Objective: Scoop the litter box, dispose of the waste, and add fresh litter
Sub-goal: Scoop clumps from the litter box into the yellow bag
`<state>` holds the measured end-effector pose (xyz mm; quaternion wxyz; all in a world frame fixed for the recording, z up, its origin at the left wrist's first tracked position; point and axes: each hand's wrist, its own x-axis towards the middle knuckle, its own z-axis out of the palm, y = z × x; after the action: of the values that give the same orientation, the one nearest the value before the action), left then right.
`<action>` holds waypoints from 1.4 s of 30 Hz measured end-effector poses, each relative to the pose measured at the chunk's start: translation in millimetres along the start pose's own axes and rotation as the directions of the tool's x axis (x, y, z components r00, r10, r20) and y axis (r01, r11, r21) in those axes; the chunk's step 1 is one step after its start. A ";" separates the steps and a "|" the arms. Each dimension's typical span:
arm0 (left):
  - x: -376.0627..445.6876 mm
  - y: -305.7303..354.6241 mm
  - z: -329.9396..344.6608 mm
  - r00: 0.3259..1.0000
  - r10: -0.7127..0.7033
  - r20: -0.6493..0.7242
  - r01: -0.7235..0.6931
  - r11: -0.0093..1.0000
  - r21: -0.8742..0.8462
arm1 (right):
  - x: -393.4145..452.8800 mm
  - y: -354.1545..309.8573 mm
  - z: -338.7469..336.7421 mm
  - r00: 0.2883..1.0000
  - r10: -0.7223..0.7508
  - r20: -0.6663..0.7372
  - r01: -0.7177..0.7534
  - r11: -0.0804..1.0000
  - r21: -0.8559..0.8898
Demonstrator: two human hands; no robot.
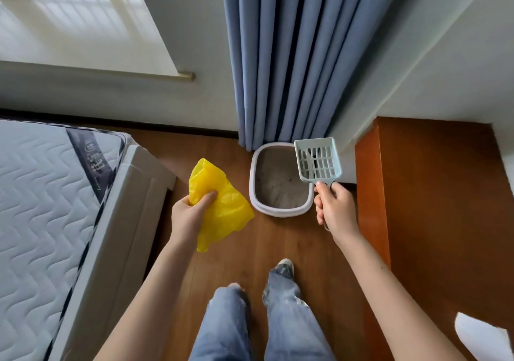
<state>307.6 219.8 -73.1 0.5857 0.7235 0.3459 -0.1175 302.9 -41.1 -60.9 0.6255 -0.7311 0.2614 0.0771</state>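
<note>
My left hand (189, 212) clutches a crumpled yellow bag (219, 207); my right hand (333, 207) grips the scoop (318, 159) handle. The litter box (281, 180) sits on the floor between and beyond both hands. Risk: the bag isn't opened, so clumps could spill on the floor. The mattress (41, 193) label left of my left hand is unreadable.

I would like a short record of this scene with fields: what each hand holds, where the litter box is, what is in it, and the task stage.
left hand: grips a crumpled yellow bag
right hand: holds a scoop by the handle, raised above the box
litter box: on the wood floor, at the foot of the blue curtain
box content: grey litter
surroundings: bed at left, wooden cabinet at right
stage: scooping not yet begun
</note>
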 end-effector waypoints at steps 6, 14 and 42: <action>61.9 11.5 39.3 0.999 0.011 0.045 -0.014 0.998 0.056 | 60.0 16.4 14.3 0.999 0.032 -0.021 -0.032 0.999 0.025; 199.1 -44.1 117.2 0.986 -0.012 0.169 -0.011 0.991 0.134 | 169.3 129.1 70.0 0.991 0.102 -0.089 -0.097 0.994 0.059; 646.8 -312.7 385.1 0.873 0.072 0.483 -0.210 0.948 0.240 | 592.9 506.6 156.8 0.998 -0.030 -0.054 0.019 0.982 -0.188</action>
<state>672.6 120.1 -795.0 0.5485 0.7738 0.1196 -0.2934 598.9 -101.9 -796.7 0.5473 -0.7917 0.2616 0.0726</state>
